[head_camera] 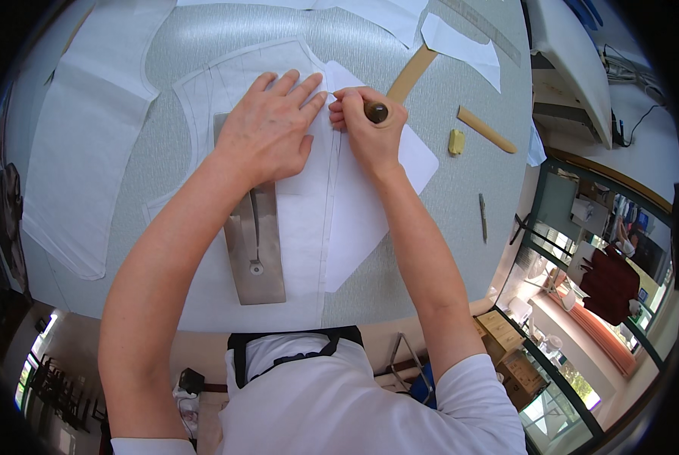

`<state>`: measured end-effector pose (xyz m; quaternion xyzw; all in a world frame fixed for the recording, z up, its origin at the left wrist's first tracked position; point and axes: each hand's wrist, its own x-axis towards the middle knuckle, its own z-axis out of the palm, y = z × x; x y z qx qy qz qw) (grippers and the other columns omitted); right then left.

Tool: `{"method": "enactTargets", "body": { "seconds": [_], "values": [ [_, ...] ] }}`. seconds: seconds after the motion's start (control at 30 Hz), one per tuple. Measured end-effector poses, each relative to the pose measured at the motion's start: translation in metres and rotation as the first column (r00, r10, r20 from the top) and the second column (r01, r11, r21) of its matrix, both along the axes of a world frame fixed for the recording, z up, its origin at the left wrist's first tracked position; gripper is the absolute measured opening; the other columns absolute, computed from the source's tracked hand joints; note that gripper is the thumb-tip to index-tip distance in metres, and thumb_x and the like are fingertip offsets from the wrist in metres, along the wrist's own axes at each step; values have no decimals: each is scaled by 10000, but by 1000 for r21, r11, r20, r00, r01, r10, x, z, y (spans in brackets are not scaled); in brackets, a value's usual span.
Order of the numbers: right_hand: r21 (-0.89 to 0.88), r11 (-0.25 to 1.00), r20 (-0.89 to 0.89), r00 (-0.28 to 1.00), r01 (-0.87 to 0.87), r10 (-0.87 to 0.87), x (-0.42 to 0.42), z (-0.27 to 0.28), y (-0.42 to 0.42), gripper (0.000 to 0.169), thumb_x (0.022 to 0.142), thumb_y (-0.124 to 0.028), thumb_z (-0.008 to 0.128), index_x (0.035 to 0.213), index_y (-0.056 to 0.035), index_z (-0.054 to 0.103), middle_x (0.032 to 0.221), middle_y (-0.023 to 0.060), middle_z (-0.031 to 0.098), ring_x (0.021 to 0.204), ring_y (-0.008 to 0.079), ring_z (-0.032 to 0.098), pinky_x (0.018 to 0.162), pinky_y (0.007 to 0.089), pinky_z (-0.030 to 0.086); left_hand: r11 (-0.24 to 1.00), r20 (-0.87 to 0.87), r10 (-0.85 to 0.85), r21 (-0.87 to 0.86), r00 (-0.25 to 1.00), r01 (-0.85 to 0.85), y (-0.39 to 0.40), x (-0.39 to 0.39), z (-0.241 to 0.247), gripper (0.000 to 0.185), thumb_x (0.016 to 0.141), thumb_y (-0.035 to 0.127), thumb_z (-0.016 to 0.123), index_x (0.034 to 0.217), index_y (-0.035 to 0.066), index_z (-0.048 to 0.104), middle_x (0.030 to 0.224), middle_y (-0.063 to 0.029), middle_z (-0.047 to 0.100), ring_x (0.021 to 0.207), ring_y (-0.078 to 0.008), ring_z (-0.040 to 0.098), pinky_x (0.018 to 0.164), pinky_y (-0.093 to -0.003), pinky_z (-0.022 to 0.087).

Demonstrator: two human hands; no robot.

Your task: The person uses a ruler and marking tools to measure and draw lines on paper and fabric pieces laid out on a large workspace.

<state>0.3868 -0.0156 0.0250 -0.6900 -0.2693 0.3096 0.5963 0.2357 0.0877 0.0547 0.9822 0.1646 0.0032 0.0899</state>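
Note:
My left hand (268,128) lies spread over a white paper garment pattern (302,239) marked with pencil lines. Beneath its palm and wrist runs a flat metal weight (260,287) with a strap handle, partly hidden. In my right hand (371,122) is a tool with a round dark wooden handle (376,112), perhaps an awl or a tracing wheel. Its thin tip meets the pattern's right edge, close to my left fingertips. A second white paper sheet (356,227) sits partly under that edge.
To the right lie a yellow eraser or chalk block (456,142), a tan strip (486,129), and a pen (483,219). Another tan strip (412,73) reaches under a small paper piece (464,48). A clear curved ruler (487,28) is farther back. Left is a large paper pattern (89,142).

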Motion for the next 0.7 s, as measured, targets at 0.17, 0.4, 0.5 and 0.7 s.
{"method": "enactTargets", "body": {
  "seconds": [0.17,0.4,0.5,0.7],
  "values": [
    [-84,995,69,996,-59,65,5,0,3,238,988,-101,599,942,69,761,794,115,749,675,144,713,634,281,606,1000,-2,-7,17,1000,7,-1,0,-2,588,874,224,668,1433,54,602,1590,-94,486,1405,-304,479,1209,-452,345],
    [38,997,-121,991,66,-61,-5,4,-20,210,964,-92,627,897,52,764,752,84,741,648,117,703,610,253,587,1000,28,4,8,1000,-4,-1,-1,-1,580,868,218,674,1424,61,616,1576,-96,506,1417,-303,477,1206,-450,353],
    [22,999,-41,999,23,-23,-10,-4,-23,205,972,-88,630,915,51,770,771,92,751,666,120,717,621,253,596,1000,79,-14,26,997,12,1,-3,-3,535,872,231,668,1378,58,659,1535,-97,551,1403,-297,494,1187,-448,370],
    [20,1000,-35,999,22,-21,-8,-10,-21,189,970,-80,641,934,50,773,785,103,763,683,131,734,621,258,603,998,80,-37,-41,996,41,2,-4,0,481,862,184,682,1332,80,693,1529,-86,558,1413,-311,496,1215,-440,364]
  ]
}}
